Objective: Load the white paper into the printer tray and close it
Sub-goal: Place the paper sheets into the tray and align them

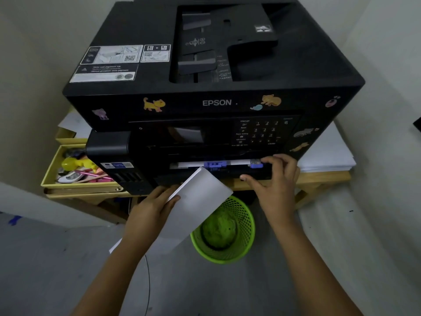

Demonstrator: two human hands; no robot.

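Left hand is holding the paper stack, right hand is gripping the printer tray

The white paper stack [200,197] is looking light but floppy — a stack like this is likely bending at its free end and the sheets are probably sliding on each other, so I judge it best to hold it at the middle of a long side, thumb on top and fingers under. The left hand [155,208] is doing this now: its thumb is lying on the top sheet, the other fingers are hidden below. The stack is tilting, its upper corner just in front of the open tray [227,166] of the Epson printer [216,102], not yet inside. The right hand [276,179] is curling around the tray's right front edge — fingertips near the blue guide [256,164].
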